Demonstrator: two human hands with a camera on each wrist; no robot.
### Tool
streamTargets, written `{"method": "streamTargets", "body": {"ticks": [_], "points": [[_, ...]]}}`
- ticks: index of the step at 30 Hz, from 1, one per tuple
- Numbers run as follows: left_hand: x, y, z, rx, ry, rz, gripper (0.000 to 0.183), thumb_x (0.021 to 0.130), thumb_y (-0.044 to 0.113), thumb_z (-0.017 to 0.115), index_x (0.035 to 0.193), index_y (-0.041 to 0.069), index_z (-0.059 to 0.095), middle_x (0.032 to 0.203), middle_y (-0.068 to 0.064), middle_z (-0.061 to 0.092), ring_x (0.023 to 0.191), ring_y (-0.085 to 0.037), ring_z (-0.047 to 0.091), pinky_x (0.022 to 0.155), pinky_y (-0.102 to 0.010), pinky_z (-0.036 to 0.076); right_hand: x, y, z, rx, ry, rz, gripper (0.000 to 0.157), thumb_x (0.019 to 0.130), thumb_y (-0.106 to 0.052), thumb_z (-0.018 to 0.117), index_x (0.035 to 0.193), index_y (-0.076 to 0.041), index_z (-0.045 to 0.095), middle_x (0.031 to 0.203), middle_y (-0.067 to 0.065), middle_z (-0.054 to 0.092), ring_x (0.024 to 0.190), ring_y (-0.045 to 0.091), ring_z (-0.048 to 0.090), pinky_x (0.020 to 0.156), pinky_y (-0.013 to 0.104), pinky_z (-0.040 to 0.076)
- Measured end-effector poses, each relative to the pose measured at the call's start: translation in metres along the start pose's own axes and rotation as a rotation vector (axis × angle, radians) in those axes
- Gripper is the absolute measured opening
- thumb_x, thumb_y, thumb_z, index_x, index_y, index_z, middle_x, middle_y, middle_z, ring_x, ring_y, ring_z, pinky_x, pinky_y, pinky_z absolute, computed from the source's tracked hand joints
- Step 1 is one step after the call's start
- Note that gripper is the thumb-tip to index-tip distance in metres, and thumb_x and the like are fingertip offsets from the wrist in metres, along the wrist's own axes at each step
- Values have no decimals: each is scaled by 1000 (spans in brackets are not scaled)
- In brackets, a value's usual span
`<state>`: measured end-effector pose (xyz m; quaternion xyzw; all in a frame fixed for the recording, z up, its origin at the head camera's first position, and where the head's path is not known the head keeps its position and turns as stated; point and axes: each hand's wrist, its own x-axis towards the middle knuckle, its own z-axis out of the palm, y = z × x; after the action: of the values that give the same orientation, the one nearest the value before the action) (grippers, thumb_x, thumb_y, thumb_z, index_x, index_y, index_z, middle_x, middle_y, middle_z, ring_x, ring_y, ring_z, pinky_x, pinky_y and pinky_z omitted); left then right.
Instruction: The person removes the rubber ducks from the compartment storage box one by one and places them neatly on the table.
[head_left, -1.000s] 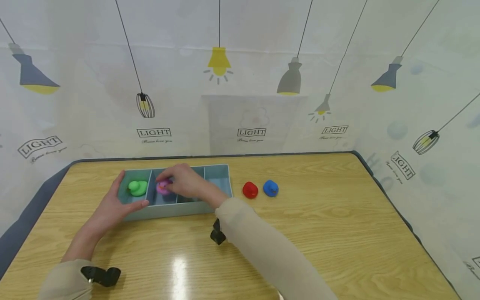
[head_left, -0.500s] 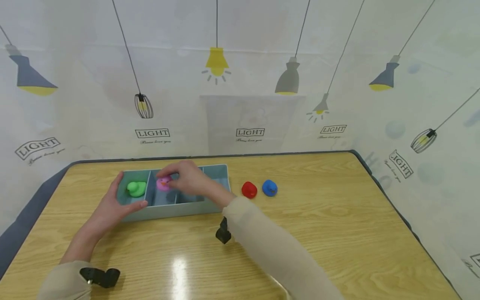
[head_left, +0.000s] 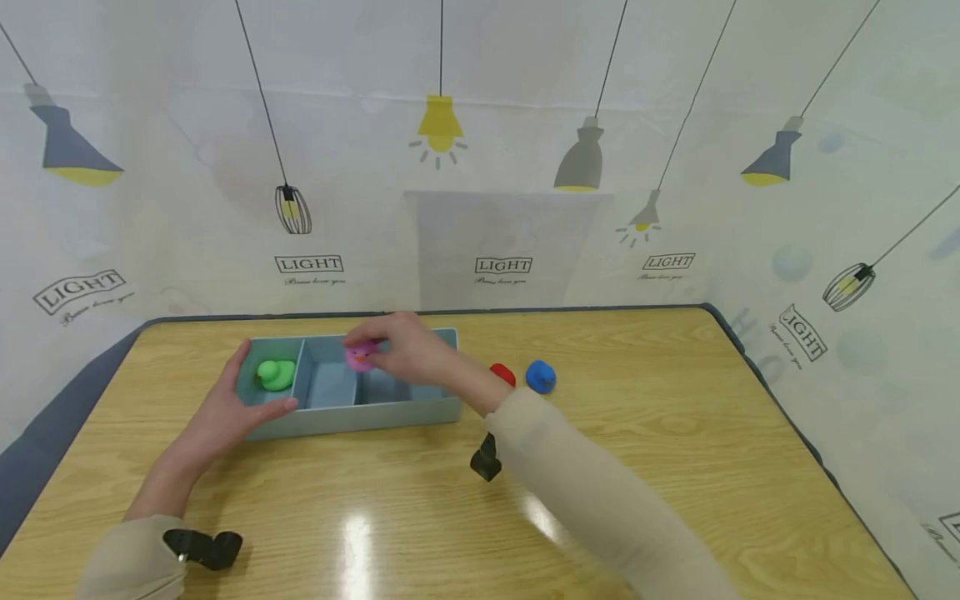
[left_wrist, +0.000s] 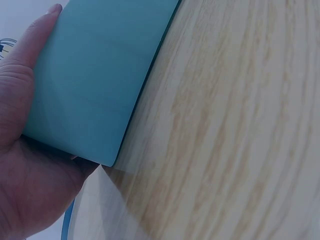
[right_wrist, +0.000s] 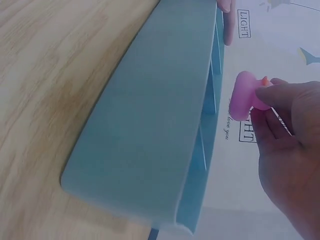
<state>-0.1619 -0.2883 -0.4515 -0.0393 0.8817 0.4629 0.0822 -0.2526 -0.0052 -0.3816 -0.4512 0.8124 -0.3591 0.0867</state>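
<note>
Inspecting from the head view, with the clock face centred on the tray (head_left: 352, 419) and twelve at the far wall, I find the work partway along. The tray stands on the wooden table (head_left: 675, 433).

The left hand (head_left: 225, 412) is at half past eight, gripping the tray's end, its thumb over the near rim. The right hand (head_left: 408, 348) comes in from two o'clock and pinches the pink duck (head_left: 360, 357) between thumb and fingers. That duck is near twelve o'clock; the right wrist view shows it above the rim and apart from the tray.

Of four ducks, the green duck (head_left: 276, 375) is the only one seen seated in the tray, in the nine o'clock compartment (head_left: 273, 350); the right arm hides part of the three o'clock end. Outside, the red duck (head_left: 504, 373) and blue duck (head_left: 541, 377) rest on the table at three o'clock, the blue farther out. The forearm partly covers the red.

Outstanding, in my judgement: the pink duck is not yet set down, and neither hand touches red or blue.
</note>
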Motion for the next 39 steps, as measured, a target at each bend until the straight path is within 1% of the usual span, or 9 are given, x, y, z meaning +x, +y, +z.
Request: {"method": "streamTargets", "body": {"ticks": [4, 8, 11, 15, 22, 25, 29, 36, 39], "points": [[0, -1, 2, -6, -4, 1, 124, 91, 47, 77, 163, 16, -18, 165, -33, -10, 148, -60, -2, 111, -79, 11, -11, 3, -9, 10, 26, -37, 26, 93, 3, 73, 118, 1, 75, 118, 9, 74, 102, 16, 66, 94, 29, 55], [1, -2, 1, 1, 1, 7, 123, 91, 45, 77, 163, 16, -18, 165, -33, -10, 147, -60, -1, 111, -79, 12, -23, 9, -18, 6, 63, -66, 26, 89, 9, 72, 114, 3, 75, 118, 13, 73, 107, 21, 68, 94, 21, 53], [0, -2, -1, 11, 5, 13, 122, 92, 45, 77, 163, 15, -18, 164, -34, -10, 147, -61, -1, 111, -79, 12, -32, 14, -24, 6, 81, -48, 26, 89, 10, 72, 115, 5, 75, 122, 17, 71, 112, 26, 67, 95, 17, 51], [0, -1, -2, 12, 2, 12, 122, 92, 45, 77, 162, 15, -18, 164, -34, -10, 147, -61, -1, 111, -79, 12, -45, 18, -33, 16, 93, 9, 28, 89, 12, 71, 116, 6, 74, 125, 18, 68, 116, 27, 64, 98, 20, 51], [0, 0, 1, 9, -10, -3, 122, 92, 45, 76, 162, 16, -19, 165, -32, -12, 148, -60, -2, 111, -78, 13, -72, 28, -50, -4, 123, -14, 23, 88, 11, 74, 110, 5, 76, 115, 15, 71, 107, 25, 67, 96, 26, 54], [-1, 2, 1, 11, -9, -7, 122, 92, 45, 76, 162, 16, -19, 165, -32, -12, 148, -60, -2, 111, -79, 13, -84, 33, -58, -17, 146, 10, 23, 88, 11, 74, 110, 4, 76, 114, 14, 72, 106, 26, 68, 96, 32, 56], [-2, 1, 0, 11, -5, -1, 122, 92, 46, 76, 162, 16, -19, 165, -33, -12, 147, -60, -2, 111, -79, 12, -100, 42, -68, -71, 186, 41, 23, 87, 12, 73, 109, 4, 76, 114, 14, 72, 105, 28, 69, 94, 40, 58], [-1, 1, 1, 1, -7, -3, 122, 92, 45, 77, 162, 17, -19, 165, -33, -12, 147, -61, -2, 110, -80, 12, -127, 53, -84, -84, 195, 168, 25, 88, 11, 73, 112, 4, 75, 118, 15, 70, 106, 30, 67, 94, 46, 57], [-1, 0, 1, 4, -10, -4, 122, 92, 44, 77, 162, 16, -19, 165, -33, -11, 147, -60, -2, 111, -79, 13, -138, 58, -89, -87, 200, 196, 26, 88, 12, 72, 112, 4, 75, 117, 14, 70, 107, 31, 67, 95, 47, 57]]}}
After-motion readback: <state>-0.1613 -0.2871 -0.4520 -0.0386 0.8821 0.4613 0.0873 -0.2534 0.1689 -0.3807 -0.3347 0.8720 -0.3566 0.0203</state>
